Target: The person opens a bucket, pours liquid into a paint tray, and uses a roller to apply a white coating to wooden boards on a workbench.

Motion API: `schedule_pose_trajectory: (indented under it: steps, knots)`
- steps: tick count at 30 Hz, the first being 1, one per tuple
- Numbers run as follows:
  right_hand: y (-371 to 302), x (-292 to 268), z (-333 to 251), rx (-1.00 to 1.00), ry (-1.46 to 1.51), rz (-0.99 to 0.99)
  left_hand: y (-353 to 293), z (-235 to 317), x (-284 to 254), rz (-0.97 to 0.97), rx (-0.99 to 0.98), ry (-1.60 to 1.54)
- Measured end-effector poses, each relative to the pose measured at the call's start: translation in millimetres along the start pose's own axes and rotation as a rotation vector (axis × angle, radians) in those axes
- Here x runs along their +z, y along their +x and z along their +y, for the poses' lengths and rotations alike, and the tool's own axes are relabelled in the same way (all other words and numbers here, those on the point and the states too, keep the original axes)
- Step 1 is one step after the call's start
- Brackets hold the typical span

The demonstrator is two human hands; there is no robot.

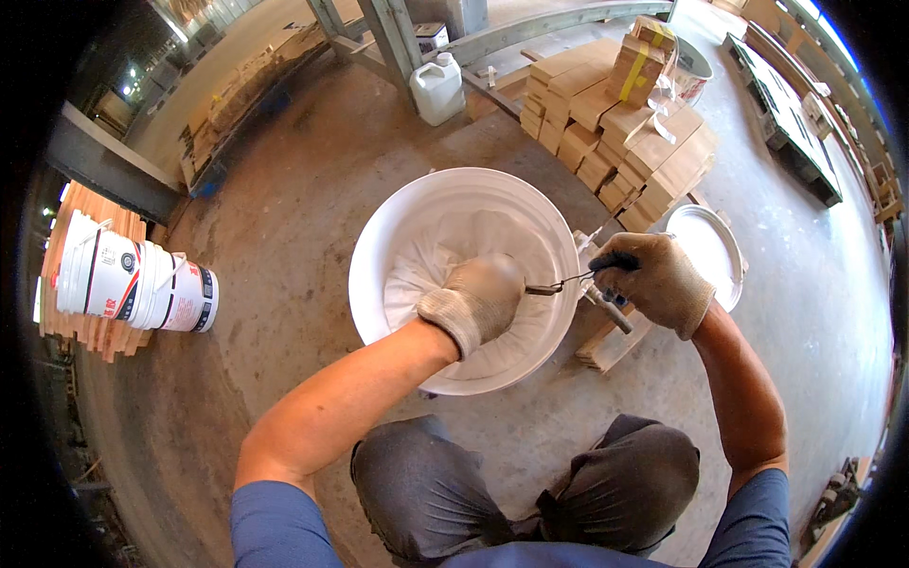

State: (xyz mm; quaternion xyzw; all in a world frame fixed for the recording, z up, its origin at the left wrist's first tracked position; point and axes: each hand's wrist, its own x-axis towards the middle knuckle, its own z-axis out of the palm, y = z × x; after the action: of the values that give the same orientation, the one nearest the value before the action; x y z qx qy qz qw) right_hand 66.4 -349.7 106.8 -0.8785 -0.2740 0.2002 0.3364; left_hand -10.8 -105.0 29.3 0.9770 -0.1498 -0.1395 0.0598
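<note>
A white round bucket (369,284) stands before my knees, with a pale crumpled plastic liner (417,270) inside. My left hand (483,293), in a beige knit glove, is over the bucket's opening; it looks curled, slightly blurred, its fingertips turned away. My right hand (658,279), also gloved, with dark fingertips, is at the bucket's right rim. It grips a thin dark bent metal wire (571,279). The wire's flat end lies beside my left hand; whether that hand holds it is hidden.
Stacked wooden blocks (615,123) lie far right. A round white lid or pail top (705,251) and a wood piece (615,346) are right of the bucket. White buckets (142,289) stand left, a white jug (437,90) behind, a dark pallet (786,118) at far right.
</note>
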Motion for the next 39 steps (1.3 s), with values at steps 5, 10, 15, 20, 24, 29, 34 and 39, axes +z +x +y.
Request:
schedule_pose_trajectory:
  steps: [5,10,15,20,24,29,34,39]
  knots:
    - [0,-5,-6,-0.045,0.132,0.075,-6,-4,4,0.21,0.034,-0.033]
    - [-3,-4,-6,-0.08,0.059,0.052,-12,-3,-19,0.044,0.018,-0.167]
    - [-3,-3,1,-0.009,0.183,0.111,-27,-22,-42,-0.015,0.076,-0.275]
    - [0,4,6,-0.075,0.094,0.087,-24,-34,-26,0.028,-0.042,-0.275]
    - [4,3,0,-0.063,0.03,0.071,-21,-33,-21,-0.018,-0.039,-0.246]
    - [3,4,-11,-0.1,0.081,0.079,-16,-32,-25,-0.104,-0.038,-0.226]
    - [-1,4,-35,-0.13,0.105,0.055,-16,-38,-13,0.036,0.045,-0.215]
    - [8,2,-40,-0.069,-0.004,-0.01,-3,-38,-3,0.126,0.028,-0.159]
